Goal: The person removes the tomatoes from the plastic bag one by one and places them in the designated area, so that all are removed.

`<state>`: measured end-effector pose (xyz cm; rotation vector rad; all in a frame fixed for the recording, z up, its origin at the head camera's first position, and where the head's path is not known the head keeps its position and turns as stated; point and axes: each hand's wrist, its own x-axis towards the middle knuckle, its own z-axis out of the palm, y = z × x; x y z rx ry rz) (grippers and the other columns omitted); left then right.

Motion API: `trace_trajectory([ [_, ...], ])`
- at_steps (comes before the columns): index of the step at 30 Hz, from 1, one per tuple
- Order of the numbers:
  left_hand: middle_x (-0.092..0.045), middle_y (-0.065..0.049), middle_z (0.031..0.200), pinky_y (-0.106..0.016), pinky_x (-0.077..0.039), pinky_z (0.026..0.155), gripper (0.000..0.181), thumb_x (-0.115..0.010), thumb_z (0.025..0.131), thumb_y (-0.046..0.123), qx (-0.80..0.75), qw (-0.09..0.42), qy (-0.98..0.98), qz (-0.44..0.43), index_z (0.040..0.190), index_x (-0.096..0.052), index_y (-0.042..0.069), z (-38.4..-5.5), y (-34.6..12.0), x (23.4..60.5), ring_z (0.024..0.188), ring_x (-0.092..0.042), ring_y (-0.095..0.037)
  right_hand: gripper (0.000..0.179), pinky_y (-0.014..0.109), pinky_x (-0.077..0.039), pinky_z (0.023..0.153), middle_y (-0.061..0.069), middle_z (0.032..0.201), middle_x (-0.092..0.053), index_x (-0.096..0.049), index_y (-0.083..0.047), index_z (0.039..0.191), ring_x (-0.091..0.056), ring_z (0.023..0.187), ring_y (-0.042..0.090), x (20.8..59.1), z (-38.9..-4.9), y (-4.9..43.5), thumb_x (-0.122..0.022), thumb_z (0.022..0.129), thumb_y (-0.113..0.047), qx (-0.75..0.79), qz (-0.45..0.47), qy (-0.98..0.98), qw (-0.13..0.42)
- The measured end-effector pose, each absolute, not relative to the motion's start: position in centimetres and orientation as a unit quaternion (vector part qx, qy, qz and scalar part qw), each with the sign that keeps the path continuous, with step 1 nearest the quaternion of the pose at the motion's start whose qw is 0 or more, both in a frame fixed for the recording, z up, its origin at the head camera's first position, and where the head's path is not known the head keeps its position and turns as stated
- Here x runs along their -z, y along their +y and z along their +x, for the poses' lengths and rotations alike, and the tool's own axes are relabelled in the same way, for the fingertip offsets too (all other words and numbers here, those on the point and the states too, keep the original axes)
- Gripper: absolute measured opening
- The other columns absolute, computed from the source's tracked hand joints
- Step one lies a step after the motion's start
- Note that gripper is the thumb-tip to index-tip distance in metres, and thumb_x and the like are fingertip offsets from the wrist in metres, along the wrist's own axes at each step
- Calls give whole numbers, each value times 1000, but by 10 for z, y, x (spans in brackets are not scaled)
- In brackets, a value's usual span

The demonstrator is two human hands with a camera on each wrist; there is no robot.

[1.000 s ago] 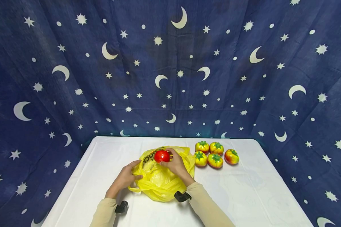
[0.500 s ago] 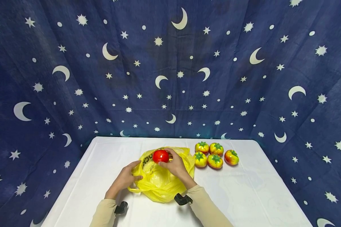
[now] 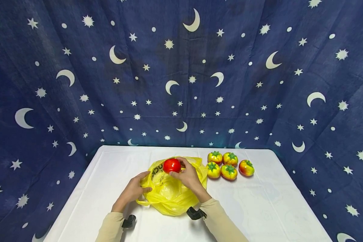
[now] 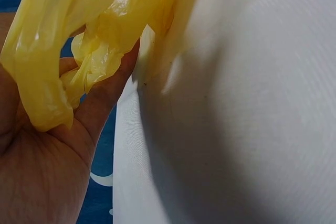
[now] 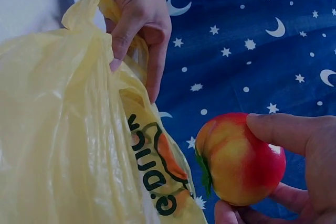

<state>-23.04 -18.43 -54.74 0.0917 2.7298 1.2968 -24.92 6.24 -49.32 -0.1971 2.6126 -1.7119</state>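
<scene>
My right hand (image 3: 190, 176) holds a glossy tomato (image 3: 171, 166) between thumb and fingers, above the far part of a yellow plastic bag (image 3: 172, 206). In the right wrist view this tomato (image 5: 239, 166) shows red and yellow skin, with its green leafy top facing the bag. My left hand (image 3: 132, 190) grips the bag's left edge; a loop of yellow plastic (image 4: 39, 90) hangs across its palm in the left wrist view. Black print (image 5: 152, 171) marks the bag. Its inside is mostly hidden, though a rounded bulge (image 3: 169, 190) shows near the middle.
Several yellow-red tomatoes with green tops, one a front tomato (image 3: 229, 171), stand right of the bag. A redder tomato (image 3: 246, 167) lies apart on its side. The white-covered table (image 3: 260, 208) ends at a dark blue star-and-moon curtain (image 3: 181, 67).
The right hand and its tomato shift slightly left, then slightly back right, staying over the bag. The left hand, bag and tomatoes on the table keep their places.
</scene>
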Motion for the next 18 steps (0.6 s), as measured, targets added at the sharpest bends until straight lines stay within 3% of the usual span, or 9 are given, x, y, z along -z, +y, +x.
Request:
trace_trajectory([
  [8,-44,-17,152,-60,-27,118,74,-80,78,10,-424,61,903,27,144,-49,9,-230,-184,546,143,-35,-42,66,38,-57,89,13,127,-63,-54,-14,137,-58,112,26,487,-242,66,-82,78,-22,545,-67,836,8],
  [18,-43,-16,153,-60,-28,118,75,-81,78,11,-421,64,904,23,145,-48,10,-230,-183,547,143,-35,-42,66,46,-58,94,14,137,-56,-53,-19,138,-59,118,36,478,-235,71,-81,79,-17,563,-54,824,6],
])
